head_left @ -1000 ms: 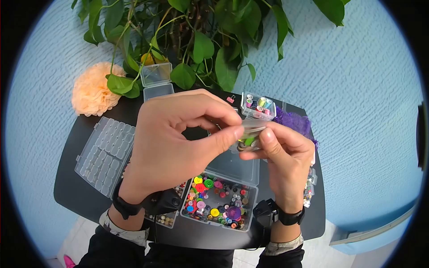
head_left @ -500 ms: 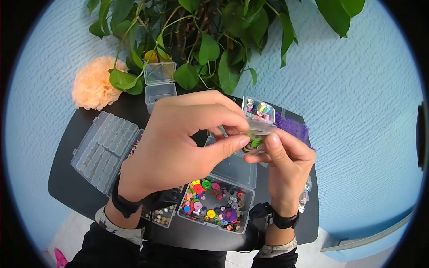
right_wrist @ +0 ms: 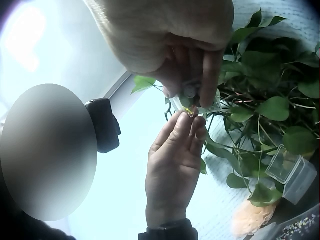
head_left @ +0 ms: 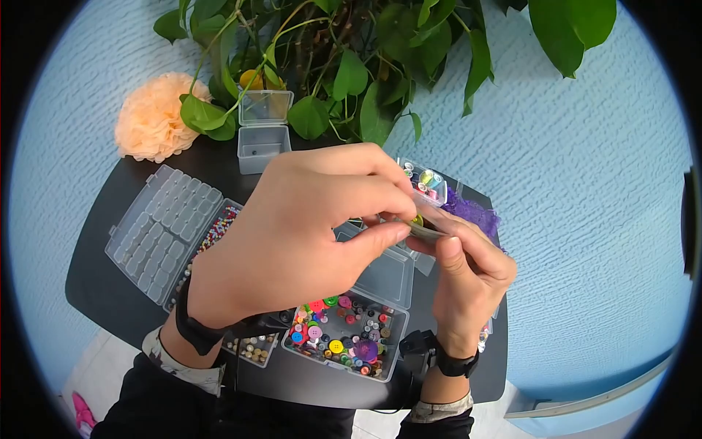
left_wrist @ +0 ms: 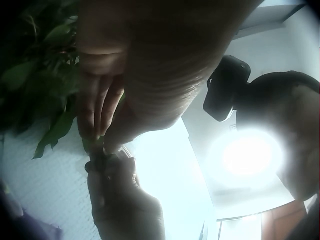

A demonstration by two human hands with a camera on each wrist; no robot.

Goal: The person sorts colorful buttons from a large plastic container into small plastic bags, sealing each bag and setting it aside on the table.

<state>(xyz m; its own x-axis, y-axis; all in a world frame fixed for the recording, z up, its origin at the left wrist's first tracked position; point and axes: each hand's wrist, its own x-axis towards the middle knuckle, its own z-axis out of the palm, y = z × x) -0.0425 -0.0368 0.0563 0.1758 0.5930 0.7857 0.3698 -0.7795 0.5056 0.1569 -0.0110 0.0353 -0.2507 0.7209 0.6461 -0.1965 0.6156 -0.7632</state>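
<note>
In the head view a small clear bag or packet (head_left: 428, 228) with buttons inside is held up between both hands, above the table. The right hand (head_left: 472, 271) pinches its right side between thumb and fingers. At its left edge the left hand (head_left: 314, 227) has thumb and fingertips together, by a small yellow-green piece (head_left: 417, 219). The right wrist view shows the yellow piece (right_wrist: 188, 111) at the left hand's (right_wrist: 172, 165) fingertips, just under the clear packet. In the left wrist view both hands meet, dark against the light.
An open box of colourful buttons (head_left: 351, 344) lies near the front edge. Left of it stands a compartment case (head_left: 164, 227) with beads. Behind are a small open clear box (head_left: 263, 146), a box of thread spools (head_left: 426, 181), purple mesh (head_left: 472, 212), a paper flower (head_left: 157, 121) and a hanging plant (head_left: 351, 73).
Both hands stay together on the packet, which has tilted flatter, so its contents show less. The head view has shifted, and the small open box behind is less covered.
</note>
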